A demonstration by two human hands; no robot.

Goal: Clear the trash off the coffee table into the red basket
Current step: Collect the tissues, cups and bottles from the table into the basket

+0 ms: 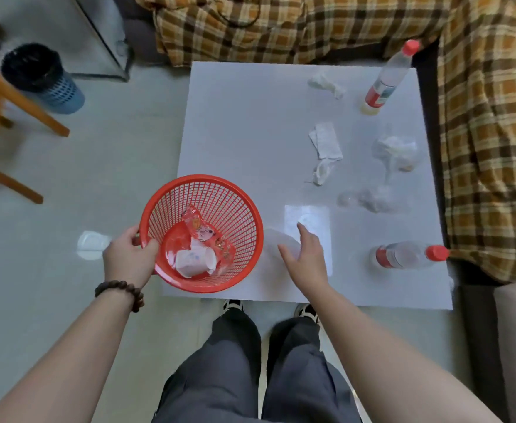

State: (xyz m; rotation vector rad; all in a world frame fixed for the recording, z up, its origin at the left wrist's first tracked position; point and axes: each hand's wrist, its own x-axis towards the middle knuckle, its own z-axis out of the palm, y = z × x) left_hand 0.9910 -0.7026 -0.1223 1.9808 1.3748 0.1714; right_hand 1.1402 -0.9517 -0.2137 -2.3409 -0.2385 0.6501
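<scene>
Seen from above, the left hand grips the near rim of the red basket, which sits at the near left edge of the white coffee table and holds a paper cup and a red wrapper. Beside it, the right hand hovers with fingers spread, holding nothing, over the tabletop just right of the basket. Remaining on the table: crumpled tissues, a folded paper, clear plastic bags, an upright bottle at the far right and a lying bottle at the near right.
</scene>
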